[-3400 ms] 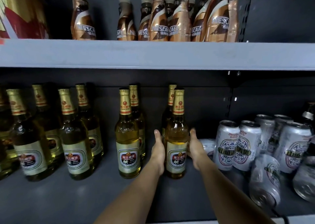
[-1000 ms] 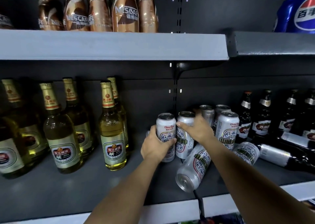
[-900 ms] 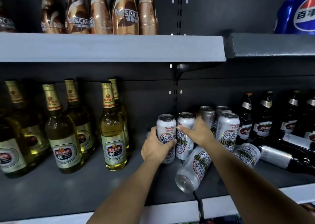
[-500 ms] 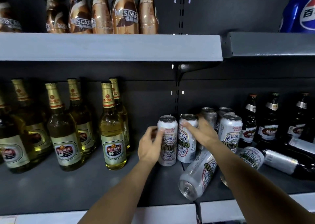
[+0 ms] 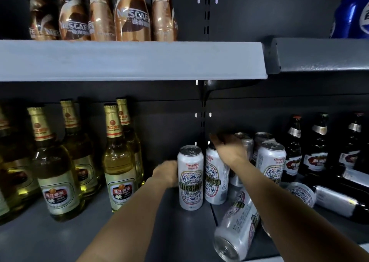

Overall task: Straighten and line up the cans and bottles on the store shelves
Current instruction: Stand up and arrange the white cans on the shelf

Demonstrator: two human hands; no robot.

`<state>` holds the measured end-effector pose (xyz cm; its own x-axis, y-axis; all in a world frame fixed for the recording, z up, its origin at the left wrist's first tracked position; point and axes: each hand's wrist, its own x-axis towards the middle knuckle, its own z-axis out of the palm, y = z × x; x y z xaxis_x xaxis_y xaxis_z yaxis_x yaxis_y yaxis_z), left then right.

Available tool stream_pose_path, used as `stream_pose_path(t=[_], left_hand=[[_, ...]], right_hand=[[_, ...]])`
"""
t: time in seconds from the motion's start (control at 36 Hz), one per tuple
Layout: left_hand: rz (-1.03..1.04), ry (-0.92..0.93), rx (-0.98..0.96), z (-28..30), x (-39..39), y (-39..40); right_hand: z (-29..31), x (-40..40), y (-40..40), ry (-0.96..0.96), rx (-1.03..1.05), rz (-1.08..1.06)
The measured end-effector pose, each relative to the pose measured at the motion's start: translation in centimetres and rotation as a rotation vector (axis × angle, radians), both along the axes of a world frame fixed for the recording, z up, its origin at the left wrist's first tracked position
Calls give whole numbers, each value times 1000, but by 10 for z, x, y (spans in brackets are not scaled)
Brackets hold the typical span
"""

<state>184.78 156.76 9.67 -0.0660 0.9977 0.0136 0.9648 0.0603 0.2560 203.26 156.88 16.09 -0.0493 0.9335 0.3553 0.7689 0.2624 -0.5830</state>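
Two bare hands are reaching into the lower shelf in the head view, working among white beer cans. The left hand is sitting against the left side of the front upright can, its fingers going round behind the can and hidden, so whether the grip is closing on the can or only touching it cannot be told. The right hand is hovering with its fingers stretched out and spread, palm down, over the top of the second upright can, which is standing just beside the first and touching it; the right grip is holding nothing. A third upright can is standing to the right of that forearm, with two more can tops showing behind it. One fallen can is lying on its side near the shelf's front edge, its base pointing toward the camera, and another toppled can is lying further right, beside a dark bottle also lying on its side. Dark brown beer bottles are standing upright at the back right. Clear gold-foiled beer bottles are standing in rows on the left of the same shelf. Bronze Nescafé bottles are crowding the upper shelf, and a blue Pepsi bottle is showing at the top right.
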Motion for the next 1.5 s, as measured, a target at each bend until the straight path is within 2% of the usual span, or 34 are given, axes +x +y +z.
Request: stream_pose_path(t=[0.08,0.19,0.44,0.61,0.72,0.83,0.94,1.03,1.28,1.5], left_hand=[[-14,84,-25,2,5,-1],[-7,217,74,-7,6,-2],[97,175,206,-29,-20,-25],[279,-173,308,-32,-1,-44],[351,-448,346,-40,11,-47],[407,-669,391,-49,10,-47],[449,-852,444,-51,8,-42],[458,-888,465,-54,8,-39],[412,-819,453,-60,13,-36],[372,-962,454,-59,7,-34]], right_hand=[[-2,0,3,18,0,4],[-4,0,5,9,15,7],[-1,-1,7,-92,60,-7],[8,-12,-7,-154,148,-42],[21,-25,-26,-214,126,68],[24,-32,-33,-506,-2,263],[19,-41,-28,-716,-79,313],[20,-44,-24,-720,-51,320],[26,-47,-20,-731,-6,308],[28,-53,-15,-704,-53,271]])
